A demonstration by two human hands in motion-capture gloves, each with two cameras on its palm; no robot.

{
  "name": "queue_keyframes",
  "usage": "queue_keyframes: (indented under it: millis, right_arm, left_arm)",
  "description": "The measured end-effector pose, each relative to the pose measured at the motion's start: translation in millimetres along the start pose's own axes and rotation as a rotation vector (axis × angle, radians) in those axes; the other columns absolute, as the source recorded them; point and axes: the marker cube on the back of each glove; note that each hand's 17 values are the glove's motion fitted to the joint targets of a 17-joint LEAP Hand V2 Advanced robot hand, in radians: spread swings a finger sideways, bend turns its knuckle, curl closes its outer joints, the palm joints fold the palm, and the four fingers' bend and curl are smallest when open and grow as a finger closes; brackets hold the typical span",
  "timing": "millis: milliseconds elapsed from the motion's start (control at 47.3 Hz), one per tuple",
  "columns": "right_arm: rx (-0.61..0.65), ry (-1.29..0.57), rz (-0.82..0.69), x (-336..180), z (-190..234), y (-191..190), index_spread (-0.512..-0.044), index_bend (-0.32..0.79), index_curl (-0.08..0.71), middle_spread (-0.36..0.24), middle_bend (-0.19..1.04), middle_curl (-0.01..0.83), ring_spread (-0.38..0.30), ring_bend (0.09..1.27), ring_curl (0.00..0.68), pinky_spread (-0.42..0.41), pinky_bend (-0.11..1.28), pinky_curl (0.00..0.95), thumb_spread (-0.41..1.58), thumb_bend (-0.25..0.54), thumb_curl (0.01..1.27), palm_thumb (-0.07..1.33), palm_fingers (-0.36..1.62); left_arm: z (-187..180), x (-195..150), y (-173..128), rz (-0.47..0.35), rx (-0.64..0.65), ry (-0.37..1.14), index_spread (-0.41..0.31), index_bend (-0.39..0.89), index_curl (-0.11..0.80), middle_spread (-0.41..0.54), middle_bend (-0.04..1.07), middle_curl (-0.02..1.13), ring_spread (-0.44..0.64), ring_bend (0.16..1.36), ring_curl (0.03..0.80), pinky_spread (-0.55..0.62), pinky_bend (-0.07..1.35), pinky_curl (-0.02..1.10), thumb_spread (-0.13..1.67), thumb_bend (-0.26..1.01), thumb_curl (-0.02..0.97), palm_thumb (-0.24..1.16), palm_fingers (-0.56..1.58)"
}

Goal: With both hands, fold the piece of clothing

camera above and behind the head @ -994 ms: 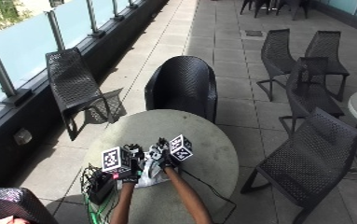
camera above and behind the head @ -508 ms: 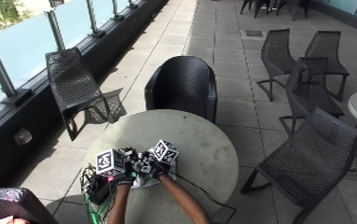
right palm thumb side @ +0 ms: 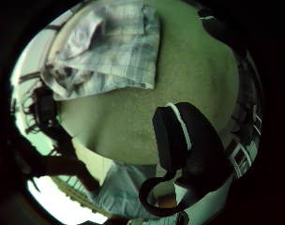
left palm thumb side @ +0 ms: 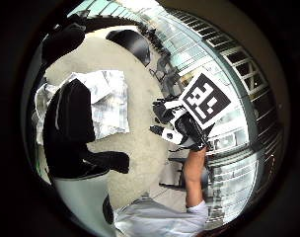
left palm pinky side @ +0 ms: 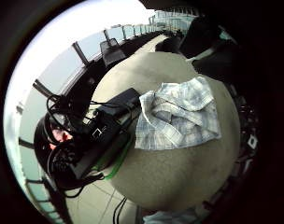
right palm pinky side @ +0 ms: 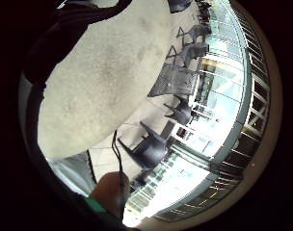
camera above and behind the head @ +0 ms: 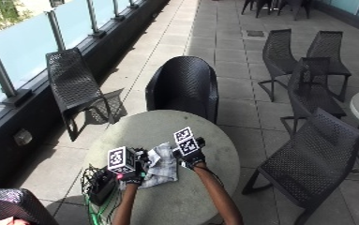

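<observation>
A pale checked cloth [camera above and behind the head: 162, 164] lies folded into a small bundle on the round grey table [camera above and behind the head: 167, 126], near its front. My left hand [camera above and behind the head: 133, 177] hovers at the cloth's left edge and my right hand [camera above and behind the head: 192, 160] at its right edge. Neither grips it. In the palm views the cloth [left palm pinky side: 179, 114] [right palm thumb side: 109, 47] rests free on the tabletop with no finger on it. The left thumb side palm view shows the cloth [left palm thumb side: 108, 101] behind my own thumb, and the right hand [left palm thumb side: 182, 131] raised off the table beside it.
A black box with cables [camera above and behind the head: 102, 183] sits on the table's left edge, close to my left hand. A dark wicker chair [camera above and behind the head: 185, 86] stands behind the table. Another chair [camera above and behind the head: 310, 159] stands to its right, and a third [camera above and behind the head: 73, 84] by the railing.
Both hands were bunched together over the cloth. They have drawn apart, and the cloth now shows between them, lying on the table.
</observation>
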Motion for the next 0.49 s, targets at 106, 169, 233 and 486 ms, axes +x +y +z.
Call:
queue_keyframes:
  millis: [106, 169, 233, 486]
  right_arm:
    - [0.283, -0.056, 0.083, 20, -11, 0, -0.350, 0.16, 0.307, -0.106, 0.19, 0.402, -0.005, 0.29, 0.322, 0.187, 0.49, 0.320, 1.29, -0.011, 0.36, 0.52, 0.44]
    - [0.385, -0.103, 0.127, 28, -15, 7, -0.351, 0.15, 0.307, -0.106, 0.19, 0.400, -0.001, 0.29, 0.323, 0.199, 0.47, 0.317, 1.30, -0.007, 0.35, 0.54, 0.44]
    - [0.552, -0.161, 0.173, 36, -24, 15, -0.356, 0.15, 0.308, -0.106, 0.20, 0.400, 0.001, 0.28, 0.319, 0.207, 0.46, 0.314, 1.31, -0.004, 0.35, 0.55, 0.46]
    - [0.785, -0.274, 0.155, 33, -25, 23, -0.357, 0.15, 0.309, -0.104, 0.20, 0.398, -0.004, 0.28, 0.321, 0.212, 0.43, 0.309, 1.32, -0.004, 0.34, 0.60, 0.54]
  left_arm:
    - [8, 3, -1, 0.004, -0.022, -0.019, -0.152, 0.16, 0.361, -0.050, 0.17, 0.34, 0.11, 0.44, 0.328, 0.25, 0.37, 0.38, 1.45, 0.01, 0.303, 0.49, 0.64]
    - [7, 9, 2, 0.017, -0.027, -0.018, -0.152, 0.15, 0.361, -0.050, 0.17, 0.34, 0.12, 0.44, 0.329, 0.26, 0.37, 0.38, 1.45, 0.01, 0.304, 0.50, 0.63]
    - [9, 14, 3, 0.025, -0.037, -0.020, -0.151, 0.16, 0.363, -0.046, 0.16, 0.34, 0.12, 0.44, 0.329, 0.27, 0.36, 0.38, 1.45, 0.00, 0.304, 0.48, 0.62]
    - [17, 19, 6, 0.024, -0.057, -0.019, -0.152, 0.16, 0.365, -0.043, 0.17, 0.34, 0.13, 0.43, 0.328, 0.29, 0.35, 0.38, 1.44, -0.01, 0.307, 0.48, 0.62]
